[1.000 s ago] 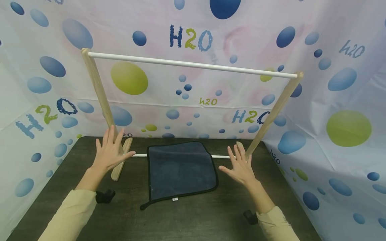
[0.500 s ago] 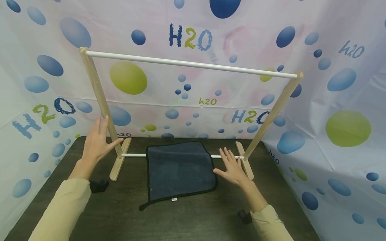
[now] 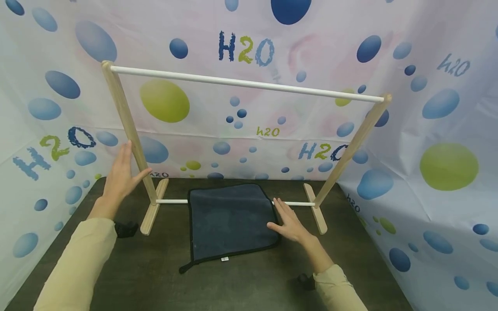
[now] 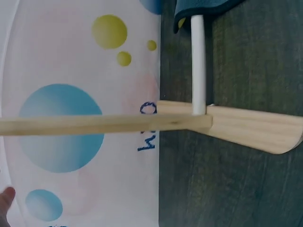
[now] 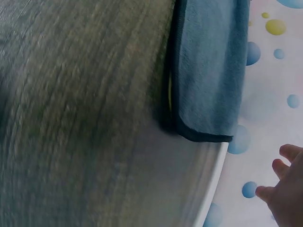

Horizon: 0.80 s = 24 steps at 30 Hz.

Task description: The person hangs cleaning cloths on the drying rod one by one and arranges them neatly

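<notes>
A dark blue-grey cloth (image 3: 233, 224) with black edging, a corner loop and a small white tag lies across the lower white bar (image 3: 171, 201) of a wooden rack. Yellow peeks from beneath its edge in both wrist views. My left hand (image 3: 118, 175) is beside the rack's left post (image 3: 126, 116), fingers extended and holding nothing; whether it touches the post I cannot tell. Over the cloth's right edge is my right hand (image 3: 289, 222), fingers straight and thumb spread, gripping nothing. Only fingertips (image 4: 5, 198) of the left hand enter the left wrist view; some right fingers (image 5: 279, 175) show in the right one.
Above the cloth runs the rack's upper white bar (image 3: 249, 84), between the left and right posts (image 3: 352, 151). Flat wooden feet (image 3: 149, 218) rest on the dark table (image 3: 218, 289). A white curtain (image 3: 303, 26) with blue and green spots hangs behind and at the sides.
My left hand has moved left and slightly up, to the outer side of the left post. My right hand has moved left from the right post to the cloth's edge. Cloth and rack stay put.
</notes>
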Motion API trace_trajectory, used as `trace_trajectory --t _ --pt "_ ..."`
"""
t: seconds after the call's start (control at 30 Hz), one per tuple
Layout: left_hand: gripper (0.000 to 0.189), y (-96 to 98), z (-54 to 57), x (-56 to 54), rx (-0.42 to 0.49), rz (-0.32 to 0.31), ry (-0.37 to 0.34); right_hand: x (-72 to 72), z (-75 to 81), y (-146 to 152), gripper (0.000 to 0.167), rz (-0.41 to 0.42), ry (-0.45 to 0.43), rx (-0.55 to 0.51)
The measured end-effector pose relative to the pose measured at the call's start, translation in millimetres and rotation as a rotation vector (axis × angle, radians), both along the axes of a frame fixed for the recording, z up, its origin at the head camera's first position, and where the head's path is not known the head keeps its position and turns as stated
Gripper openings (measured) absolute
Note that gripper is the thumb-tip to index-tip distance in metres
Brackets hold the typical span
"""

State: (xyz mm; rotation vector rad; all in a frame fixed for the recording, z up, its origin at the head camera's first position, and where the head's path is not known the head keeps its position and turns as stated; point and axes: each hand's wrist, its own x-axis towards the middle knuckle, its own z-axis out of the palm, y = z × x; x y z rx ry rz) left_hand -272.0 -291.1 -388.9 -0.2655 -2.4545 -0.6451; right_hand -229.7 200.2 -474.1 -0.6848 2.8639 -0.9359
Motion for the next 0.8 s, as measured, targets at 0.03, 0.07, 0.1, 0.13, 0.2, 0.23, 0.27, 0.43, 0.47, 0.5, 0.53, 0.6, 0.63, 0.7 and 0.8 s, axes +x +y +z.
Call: trace_trajectory --t 0.03,0.07,0.1,0.13,0.2,0.23,0.27,0.43,0.47,0.5,0.53,0.6,0.63,0.7,0.8 --pt "0.091 -1.4 0.4 -1.2 0.005 -0.015 0.006 0.0 -3.2 -1 0.087 0.01 -0.001 -0.018" --pt "0.09 -2.6 1.6 -1.7 0.014 -0.028 0.002 -0.3 -6.5 -2 0.087 0.018 -0.004 -0.03" --pt "0.089 -3.3 3.1 -2.4 0.016 -0.037 0.004 -0.2 -9.2 -2 0.086 0.024 -0.007 -0.044" --pt "0.09 -3.8 4.4 -3.1 0.015 -0.042 0.017 -0.5 -12.0 -3 0.086 0.028 -0.011 -0.054" --pt "0.091 -4.4 7.0 -4.8 0.012 -0.038 0.038 -1.3 -16.8 -3 0.085 0.037 -0.017 -0.076" --pt "0.091 -4.4 8.3 -5.9 0.01 -0.038 0.054 -1.7 -18.5 -4 0.085 0.041 -0.022 -0.083" --pt "0.093 -4.5 9.5 -7.2 0.009 -0.039 0.072 -2.6 -20.8 -4 0.084 0.043 -0.028 -0.087" --pt "0.098 -4.6 14.3 -13.6 0.001 -0.07 0.15 -5.6 -28.2 -9 0.081 0.049 -0.087 -0.099" --pt "0.098 -4.7 14.7 -14.5 0.0 -0.077 0.162 -6.0 -29.6 -10 0.08 0.047 -0.1 -0.098" --pt "0.097 -4.8 15.0 -15.4 -0.001 -0.085 0.174 -6.1 -30.3 -11 0.08 0.048 -0.113 -0.099" --pt "0.097 -4.8 15.0 -16.3 -0.003 -0.091 0.189 -6.5 -31.2 -13 0.079 0.049 -0.125 -0.098" --pt "0.096 -5.1 14.6 -17.7 -0.002 -0.101 0.215 -6.9 -33.6 -15 0.077 0.051 -0.149 -0.097" --pt "0.096 -5.3 14.1 -18.3 -0.004 -0.104 0.23 -7.1 -34.4 -17 0.076 0.05 -0.161 -0.093" --pt "0.095 -5.3 13.7 -18.9 0.001 -0.108 0.245 -7.6 -36.7 -19 0.075 0.045 -0.188 -0.09" --pt "0.093 -5.2 13.1 -19.0 0.011 -0.108 0.244 -7.9 -41.3 -21 0.076 0.023 -0.222 -0.074"
